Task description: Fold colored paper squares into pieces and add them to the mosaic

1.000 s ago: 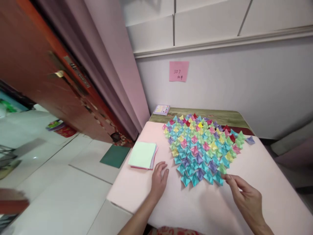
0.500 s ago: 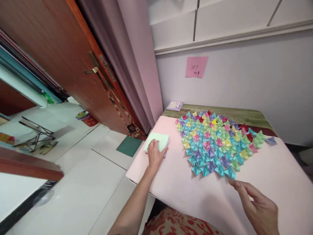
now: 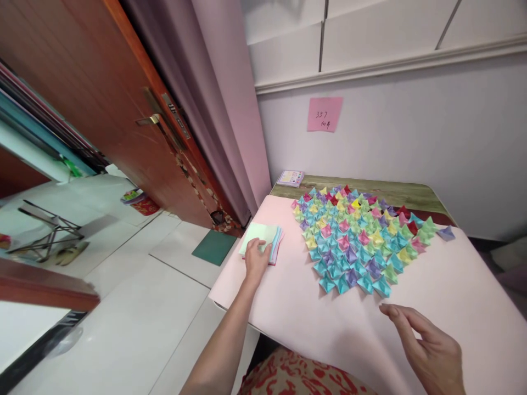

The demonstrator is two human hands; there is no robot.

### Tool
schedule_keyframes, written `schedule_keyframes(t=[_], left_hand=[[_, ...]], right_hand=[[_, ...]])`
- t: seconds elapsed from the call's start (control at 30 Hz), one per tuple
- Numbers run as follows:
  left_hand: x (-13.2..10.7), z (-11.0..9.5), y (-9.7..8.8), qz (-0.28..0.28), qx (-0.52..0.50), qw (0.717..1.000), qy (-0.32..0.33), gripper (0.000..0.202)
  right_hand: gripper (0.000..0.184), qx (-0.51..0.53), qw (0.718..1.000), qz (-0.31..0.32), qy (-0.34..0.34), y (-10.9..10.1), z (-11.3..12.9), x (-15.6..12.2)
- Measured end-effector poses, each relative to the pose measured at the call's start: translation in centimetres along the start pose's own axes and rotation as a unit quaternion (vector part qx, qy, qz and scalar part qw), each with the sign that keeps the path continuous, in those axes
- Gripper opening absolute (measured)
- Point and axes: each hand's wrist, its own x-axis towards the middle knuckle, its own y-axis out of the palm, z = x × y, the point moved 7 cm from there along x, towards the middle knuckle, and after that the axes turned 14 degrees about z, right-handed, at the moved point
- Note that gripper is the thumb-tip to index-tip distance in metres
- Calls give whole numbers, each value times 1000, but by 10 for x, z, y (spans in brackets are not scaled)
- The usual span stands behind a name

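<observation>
My left hand (image 3: pixel 256 260) lies on a small stack of coloured paper squares (image 3: pixel 265 237), light green on top, at the left edge of the table; its fingers press the near part of the stack. My right hand (image 3: pixel 428 348) hovers open over the pink table cover (image 3: pixel 461 285), fingers loosely spread, holding nothing. Just beyond its fingertips is the near corner of a large patch of many joined folded-paper pieces (image 3: pixel 358 236) in teal, green, pink, yellow and purple.
A small pad of paper (image 3: pixel 290 178) sits at the table's far left corner on bare wood. A pink note (image 3: pixel 324 114) sticks to the wall. A wooden door (image 3: pixel 99 104) and a curtain (image 3: pixel 222 99) stand left. Tiled floor with a green mat (image 3: pixel 214 247) lies below.
My left hand moved from the bare cover up onto the paper stack. My right hand drew back a little from the folded pieces. The view swung left.
</observation>
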Motion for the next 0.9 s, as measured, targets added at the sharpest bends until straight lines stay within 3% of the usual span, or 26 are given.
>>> schedule_keyframes(t=[0.27, 0.6, 0.9], left_hand=[[1, 5, -4, -20, -58, 998, -20, 18], [4, 37, 6, -45, -178, 978, -102, 13], [-1, 37, 7, -43, -255, 958, -124, 28]], right_hand=[[30, 7, 1000, 8, 1, 0, 1, -1], [31, -4, 1000, 16, 4, 0, -8, -4], [31, 18, 999, 29, 8, 5, -1, -5]])
